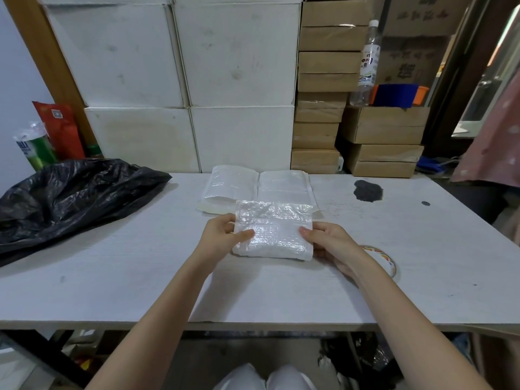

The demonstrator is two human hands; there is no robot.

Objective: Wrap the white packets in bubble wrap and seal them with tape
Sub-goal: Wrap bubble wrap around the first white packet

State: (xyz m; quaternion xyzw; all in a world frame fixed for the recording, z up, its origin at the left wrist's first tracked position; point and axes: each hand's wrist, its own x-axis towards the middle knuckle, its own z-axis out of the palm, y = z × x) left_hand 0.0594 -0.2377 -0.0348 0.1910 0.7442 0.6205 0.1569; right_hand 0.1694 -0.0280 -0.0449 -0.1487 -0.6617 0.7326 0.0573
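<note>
Both hands grip the bundle (273, 232) at table (112, 277) centre — left hand (222, 235) at its 9 o'clock edge, right hand (327, 243) at 3 o'clock. Two packets (256, 187) lie at 12 o'clock — tape (385, 261) at 4 o'clock.

Print on bottle (368, 61) label and cartons (416, 60) illegible.

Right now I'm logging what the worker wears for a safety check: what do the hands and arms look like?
The left hand and right hand are bare: no gloves, no sleeves along the visible forearms, no watch or bracelet. A small gold-coloured glint by a left finger may be a ring.
</note>
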